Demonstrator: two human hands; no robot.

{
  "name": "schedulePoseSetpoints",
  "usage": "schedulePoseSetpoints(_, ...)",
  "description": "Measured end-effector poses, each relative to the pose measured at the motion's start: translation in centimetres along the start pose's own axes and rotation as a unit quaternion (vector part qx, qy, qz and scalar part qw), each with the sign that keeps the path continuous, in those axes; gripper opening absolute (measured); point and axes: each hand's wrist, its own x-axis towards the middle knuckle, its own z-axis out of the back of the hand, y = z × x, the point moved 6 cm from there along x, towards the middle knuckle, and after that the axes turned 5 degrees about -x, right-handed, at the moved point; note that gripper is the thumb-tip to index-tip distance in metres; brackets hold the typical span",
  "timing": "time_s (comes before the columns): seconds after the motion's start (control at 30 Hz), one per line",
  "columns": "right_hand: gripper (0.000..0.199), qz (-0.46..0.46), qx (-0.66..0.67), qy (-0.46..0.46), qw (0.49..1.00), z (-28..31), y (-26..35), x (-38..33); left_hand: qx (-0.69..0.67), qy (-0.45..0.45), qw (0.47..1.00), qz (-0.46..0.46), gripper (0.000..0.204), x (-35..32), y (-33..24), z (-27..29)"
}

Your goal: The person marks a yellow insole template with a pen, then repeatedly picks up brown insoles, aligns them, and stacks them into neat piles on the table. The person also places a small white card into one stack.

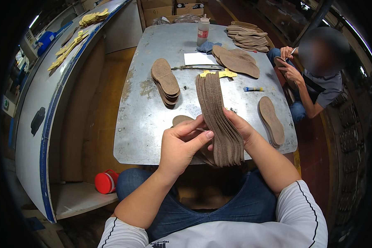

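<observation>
One brown insole stack [220, 124] is held over the near side of the worktop [132, 142], fingers of the left hand [181, 144] and right hand [241, 127] pinching its sides, probably keeping layers together.

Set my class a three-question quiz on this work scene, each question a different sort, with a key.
1. What do the left hand and right hand hold between them?
2. True or false: the squeeze bottle stands upright on the table.
3. What colour is the round container at lower left? A) green B) red C) yellow

Key: 1. A stack of brown sole-shaped pieces. 2. True. 3. B.
</observation>
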Motion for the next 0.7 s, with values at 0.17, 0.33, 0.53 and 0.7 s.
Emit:
schedulePoseSetpoints(0.17,0.073,0.001,0.004,-0.001,1.0,-0.11,-0.05,0.0,-0.001,-0.002,1.0,-0.001,0.05,0.06,0.09,0.05)
schedulePoseSetpoints(0.33,0.072,0.005,0.005,0.006,1.0,-0.3,0.06,0.01,-0.006,0.002,1.0,-0.001,0.049,0.0,0.06,0.01)
schedulePoseSetpoints(0.53,0.069,0.004,0.004,0.0,1.0,-0.28,0.01,0.05,-0.002,-0.001,1.0,-0.001,0.049,0.06,0.13,0.03)
schedulePoseSetpoints(0.7,0.063,0.009,-0.006,-0.059,0.998,-0.77,0.53,0.44,0.01,0.008,1.0,0.0,0.052,0.15,0.46,0.13)
